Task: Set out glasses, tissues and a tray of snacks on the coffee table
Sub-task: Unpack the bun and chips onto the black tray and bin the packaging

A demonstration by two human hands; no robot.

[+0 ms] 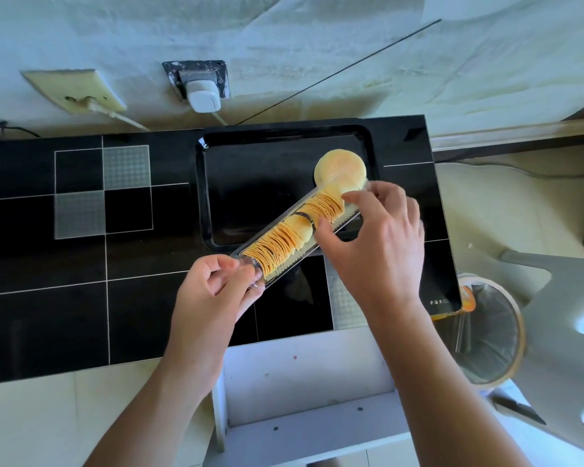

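Left hand (216, 281) pinches near end of clear crisp sleeve (294, 230); right hand (375, 237) grips sleeve's far half, crisps (341, 170) spilling onto black tray (250, 183) at 12 o'clock. Thin plastic, light, flexes; contents fragile. Hold by ends, avoid squeezing mid-section.

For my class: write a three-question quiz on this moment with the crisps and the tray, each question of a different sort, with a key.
1. True or false: the black tray already holds a full heap of crisps.
2. Which hand grips the near end of the clear crisp sleeve? A left hand B right hand
3. Fill in: the tray lies on the black coffee ____.

Key: 1 false, only a few crisps lie at its right end; 2 A; 3 table.
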